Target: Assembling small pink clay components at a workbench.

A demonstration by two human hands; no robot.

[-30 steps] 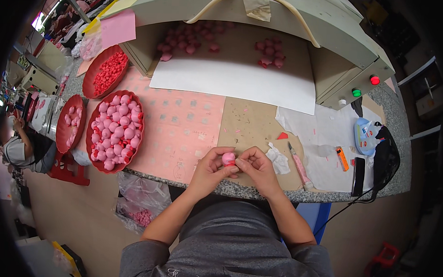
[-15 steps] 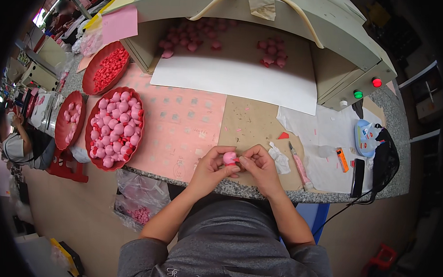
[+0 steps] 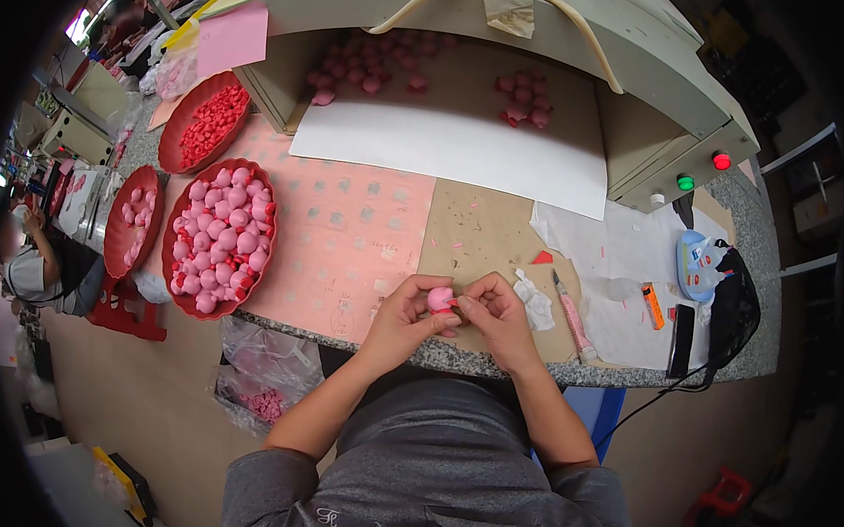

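Note:
A small round pink figure (image 3: pixel 439 298) with red parts is held just above the near edge of the table. My left hand (image 3: pixel 399 320) grips it between thumb and fingers. On its right side, my right hand (image 3: pixel 497 314) pinches a small red piece that touches the figure; whether this piece is fixed to it I cannot tell. Beside my right hand lie a crumpled white tissue (image 3: pixel 535 303) and a pink-handled craft knife (image 3: pixel 574 315). To the left, a red scalloped tray (image 3: pixel 170 275) is heaped with similar pink figures.
A red tray (image 3: pixel 166 143) of small red pieces and another tray (image 3: pixel 112 257) with several pink parts stand farther left. Ahead, a grey machine (image 3: pixel 667 161) houses more figures on a white sheet (image 3: pixel 444 167). An orange cutter (image 3: pixel 653 307) and a black phone (image 3: pixel 681 338) lie right.
The whole view has shifted slightly. Both hands keep nearly the same hold on the figure and its red piece, with only tiny finger movement.

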